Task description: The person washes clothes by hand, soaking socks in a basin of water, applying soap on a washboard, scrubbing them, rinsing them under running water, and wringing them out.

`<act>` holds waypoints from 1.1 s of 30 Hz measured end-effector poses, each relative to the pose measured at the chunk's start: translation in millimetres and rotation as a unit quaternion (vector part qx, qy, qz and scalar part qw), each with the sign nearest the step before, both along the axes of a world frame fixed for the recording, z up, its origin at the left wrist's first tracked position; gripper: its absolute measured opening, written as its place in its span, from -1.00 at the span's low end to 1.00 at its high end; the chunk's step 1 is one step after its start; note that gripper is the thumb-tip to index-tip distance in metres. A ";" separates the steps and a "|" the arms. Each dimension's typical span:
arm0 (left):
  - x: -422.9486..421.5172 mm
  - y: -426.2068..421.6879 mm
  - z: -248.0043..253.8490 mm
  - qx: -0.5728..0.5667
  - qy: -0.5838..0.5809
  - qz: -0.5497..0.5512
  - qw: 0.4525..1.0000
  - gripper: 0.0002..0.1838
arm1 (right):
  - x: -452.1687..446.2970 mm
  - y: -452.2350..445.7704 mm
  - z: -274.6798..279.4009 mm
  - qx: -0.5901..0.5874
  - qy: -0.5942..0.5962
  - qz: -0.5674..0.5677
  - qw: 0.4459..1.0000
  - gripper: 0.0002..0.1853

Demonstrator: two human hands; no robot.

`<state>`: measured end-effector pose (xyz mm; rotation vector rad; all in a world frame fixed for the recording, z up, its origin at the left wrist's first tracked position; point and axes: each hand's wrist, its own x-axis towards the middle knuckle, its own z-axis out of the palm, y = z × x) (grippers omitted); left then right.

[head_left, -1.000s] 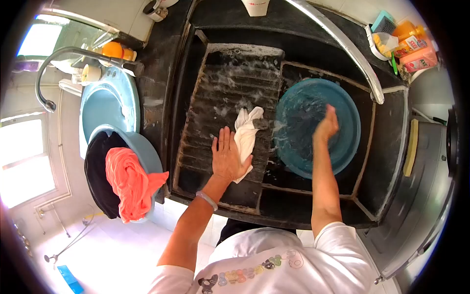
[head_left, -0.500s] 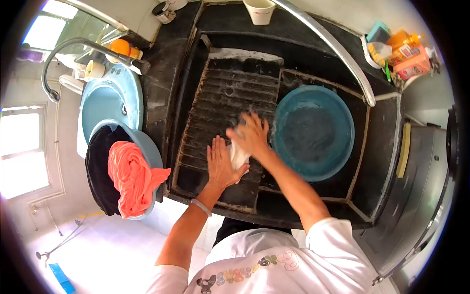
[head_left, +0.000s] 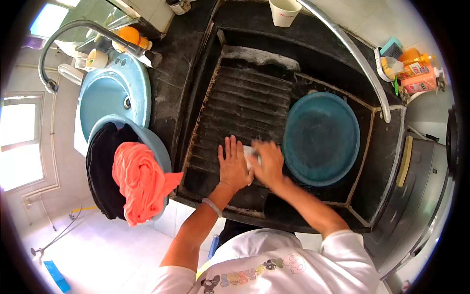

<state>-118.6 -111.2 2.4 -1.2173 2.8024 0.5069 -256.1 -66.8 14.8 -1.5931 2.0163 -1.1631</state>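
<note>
On the dark ridged washboard built into the sink lies a small white cloth, mostly hidden between and under the hands. My left hand rests flat on the board at the cloth's left side, its fingers stretched out and its thumb side against the fabric. My right hand, smeared by motion, has its fingers curled over the cloth's right side. Close to its right stands a blue-green basin with greyish water.
A blue tub holding a coral garment and black clothing sits at left, against the light-blue washbasin. A long metal spout crosses the upper right. Several bottles and a white cup stand along the back.
My right hand has drawn nearer to me and its spread fingers have curled onto the cloth. My left hand stays flat beside it. The whole view has shifted slightly.
</note>
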 end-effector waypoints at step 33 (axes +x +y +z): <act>-10.5 -12.3 -7.1 0.005 -0.003 0.001 1.000 -0.11 | -22.0 -110.7 -42.4 -0.021 0.177 -0.163 0.970 -0.78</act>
